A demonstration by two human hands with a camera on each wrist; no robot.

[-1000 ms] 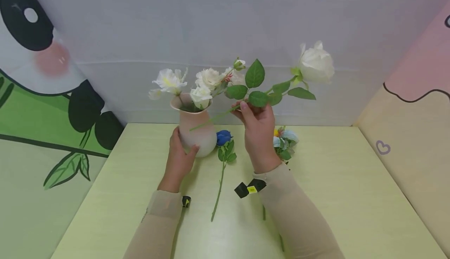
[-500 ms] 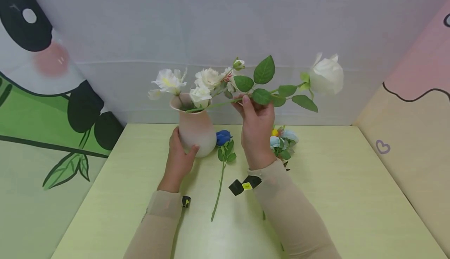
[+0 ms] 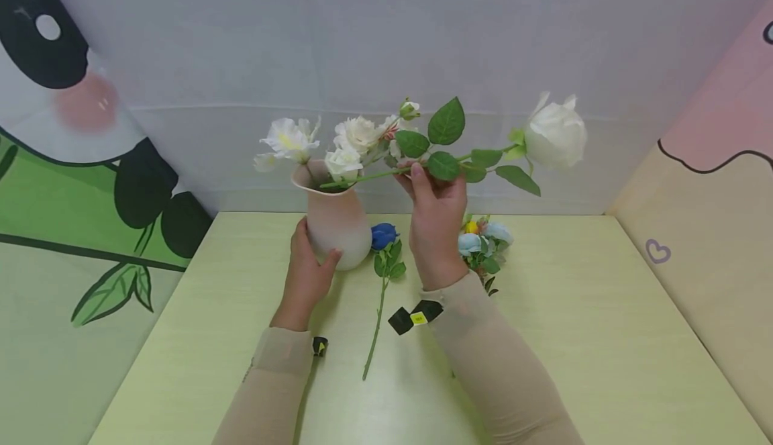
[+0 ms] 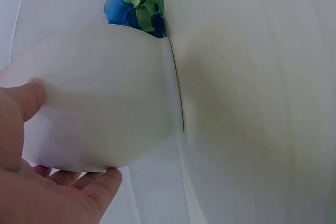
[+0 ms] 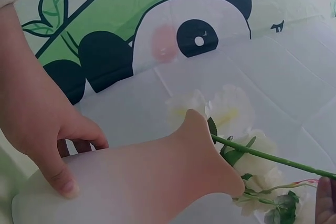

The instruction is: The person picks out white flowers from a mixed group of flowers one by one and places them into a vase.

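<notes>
A pink-and-white vase (image 3: 338, 230) stands toward the back of the table with several white flowers (image 3: 356, 137) in its mouth. My left hand (image 3: 309, 270) grips its lower body, thumb in front; in the left wrist view the fingers (image 4: 107, 184) curve under its side. My right hand (image 3: 437, 220) pinches the green stem of a white rose (image 3: 555, 133) just below its leaves. The rose lies nearly sideways, bloom to the right. Its stem end reaches over the vase's rim, and in the right wrist view the stem (image 5: 273, 159) crosses at the opening.
A blue rose (image 3: 384, 237) lies on the table (image 3: 604, 337) just right of the vase, stem toward the front. Behind my right forearm lies a bunch of pale blue and yellow flowers (image 3: 483, 243). A white cloth wall (image 3: 483, 42) closes off the back.
My right hand has brought the white rose's stem end up from in front of the vase to its rim, and the bloom has dropped lower. The left hand and vase have stayed put.
</notes>
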